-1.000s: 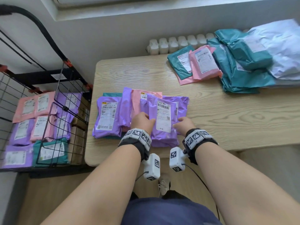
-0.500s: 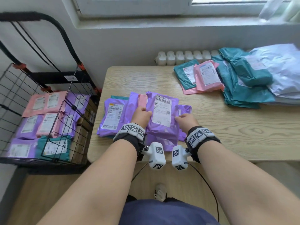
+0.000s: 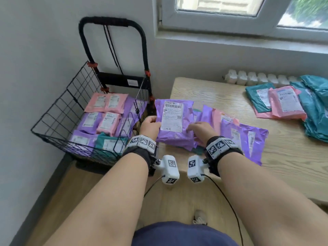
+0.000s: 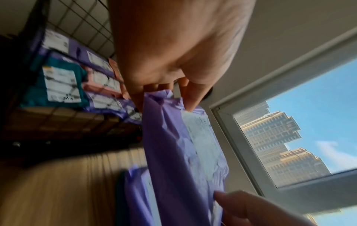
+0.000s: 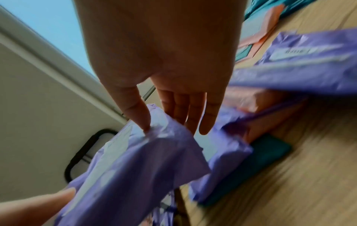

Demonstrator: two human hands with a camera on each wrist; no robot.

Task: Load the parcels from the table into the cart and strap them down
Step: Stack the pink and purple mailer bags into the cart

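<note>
- My left hand (image 3: 150, 126) grips the left edge of a purple parcel (image 3: 174, 125), thumb on the label side and fingers curled behind it, as the left wrist view shows
- My right hand (image 3: 201, 129) holds the same parcel's right edge: the right wrist view shows my thumb pressed into the crumpled purple film and the other fingers nearly straight behind it
- The parcel is lifted off the table (image 3: 221, 96), label facing up, above the table's left end, just beside the cart (image 3: 58, 119)
- More purple and pink parcels (image 3: 248, 137) lie fanned on the table under and to the right of my right hand, with a teal one beneath them
- The wire cart stands on the floor against the wall, with pink, purple and teal parcels lying flat inside
- Farther right on the table sits a pile of teal and pink parcels (image 3: 284, 102)
</note>
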